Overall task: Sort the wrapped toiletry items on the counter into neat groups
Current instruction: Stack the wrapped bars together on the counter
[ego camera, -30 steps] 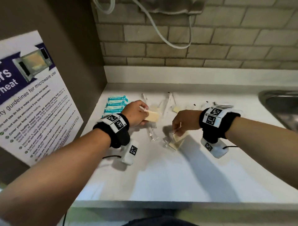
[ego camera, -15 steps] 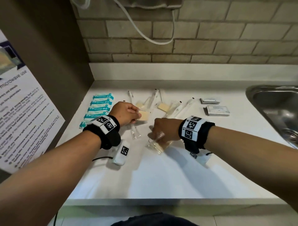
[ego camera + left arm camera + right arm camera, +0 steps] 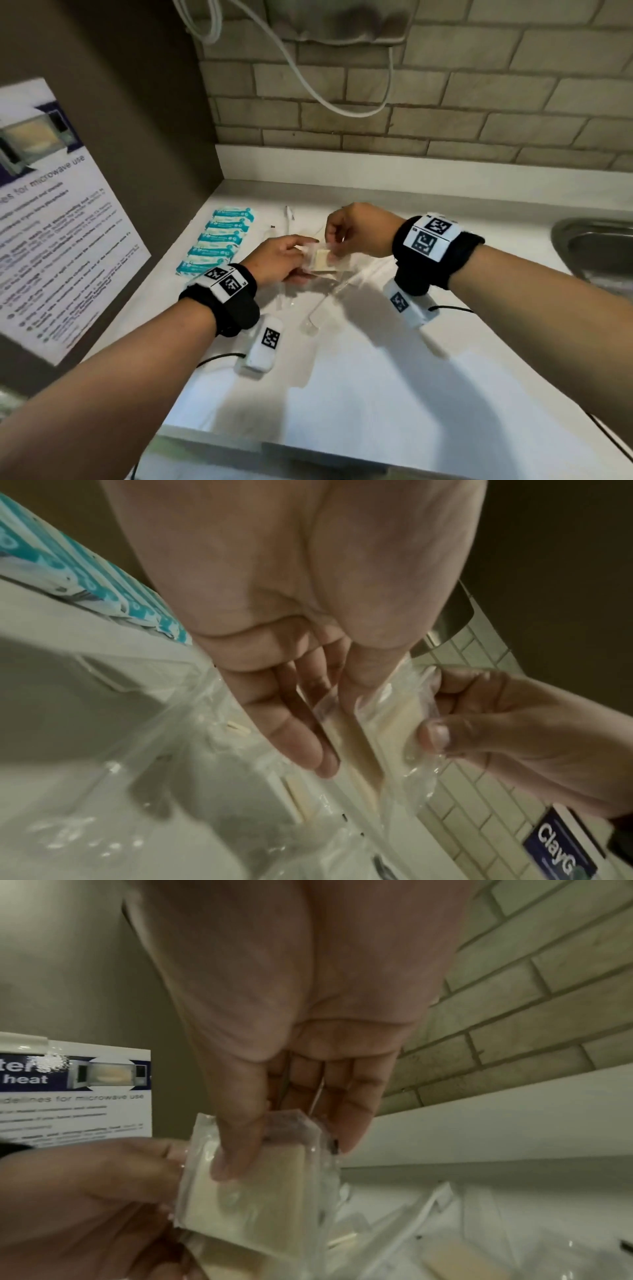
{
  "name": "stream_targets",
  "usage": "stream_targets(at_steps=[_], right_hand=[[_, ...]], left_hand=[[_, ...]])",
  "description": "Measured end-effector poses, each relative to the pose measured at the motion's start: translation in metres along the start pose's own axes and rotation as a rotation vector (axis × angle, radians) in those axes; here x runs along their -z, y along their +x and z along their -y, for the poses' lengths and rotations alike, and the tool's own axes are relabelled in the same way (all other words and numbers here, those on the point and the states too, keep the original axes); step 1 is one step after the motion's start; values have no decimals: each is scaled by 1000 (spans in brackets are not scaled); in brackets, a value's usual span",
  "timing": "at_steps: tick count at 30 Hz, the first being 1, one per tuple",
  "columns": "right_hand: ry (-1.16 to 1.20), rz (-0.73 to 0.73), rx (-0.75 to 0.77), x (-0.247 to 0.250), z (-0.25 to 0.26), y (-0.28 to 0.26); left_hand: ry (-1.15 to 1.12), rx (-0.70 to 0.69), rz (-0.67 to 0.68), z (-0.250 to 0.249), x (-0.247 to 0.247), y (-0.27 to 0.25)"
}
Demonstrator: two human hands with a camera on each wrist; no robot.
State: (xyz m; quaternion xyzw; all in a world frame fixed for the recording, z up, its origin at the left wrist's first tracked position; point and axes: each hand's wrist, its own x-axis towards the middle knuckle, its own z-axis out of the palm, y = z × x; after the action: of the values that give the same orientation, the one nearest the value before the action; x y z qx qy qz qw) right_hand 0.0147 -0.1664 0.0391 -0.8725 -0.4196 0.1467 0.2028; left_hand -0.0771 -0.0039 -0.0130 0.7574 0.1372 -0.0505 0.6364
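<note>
Both hands meet over the middle of the white counter [image 3: 376, 394]. My left hand [image 3: 299, 255] grips a small stack of clear-wrapped cream soap bars [image 3: 322, 262] from the left. My right hand [image 3: 334, 241] pinches the top wrapped soap bar [image 3: 246, 1191] between thumb and fingers against that stack. In the left wrist view the bars [image 3: 387, 723] sit on edge between my left fingers [image 3: 301, 739] and the right thumb. A tidy row of teal-and-white packets [image 3: 219, 240] lies at the back left. Clear-wrapped long items [image 3: 317, 310] lie under and in front of the hands.
A brown side panel with a microwave-use poster [image 3: 51, 219] walls the left. A steel sink [image 3: 596, 246] is set in at the right. A brick wall with a hanging white cable [image 3: 342, 109] stands behind. More wrapped soap and long items [image 3: 452, 1256] lie under my right hand.
My right hand lifted a wrapped soap bar off the counter and carried it back and left to the bars in my left hand. The left hand kept its grip.
</note>
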Motion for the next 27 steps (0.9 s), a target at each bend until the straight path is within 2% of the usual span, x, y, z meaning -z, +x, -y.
stream_targets(at_steps=[3, 5, 9, 14, 17, 20, 23, 25, 27], right_hand=[[-59, -30, -52, 14, -6, 8], [-70, -43, -54, 17, -8, 13], [-32, -39, -59, 18, -8, 24], [42, 38, -108, 18, -18, 35], [-81, 36, -199, 14, -30, 49], [-364, 171, -328, -3, -57, 70], [-579, 286, -425, -26, -108, 100], [-564, 375, -507, -51, -157, 127], [-567, 411, -535, -54, -149, 131]], left_hand=[[-205, 19, -1, -12, -2, -1], [-241, 17, 38, -18, -1, 0], [-159, -25, 37, -21, 1, 11], [-110, -9, 25, -16, 14, 19], [-84, -18, -62, -10, 28, 29], [-102, -48, -147, -11, 42, 42], [-115, -76, -169, -19, 51, 55], [-112, -82, -161, -24, 54, 62], [-114, -87, -149, -26, 57, 69]])
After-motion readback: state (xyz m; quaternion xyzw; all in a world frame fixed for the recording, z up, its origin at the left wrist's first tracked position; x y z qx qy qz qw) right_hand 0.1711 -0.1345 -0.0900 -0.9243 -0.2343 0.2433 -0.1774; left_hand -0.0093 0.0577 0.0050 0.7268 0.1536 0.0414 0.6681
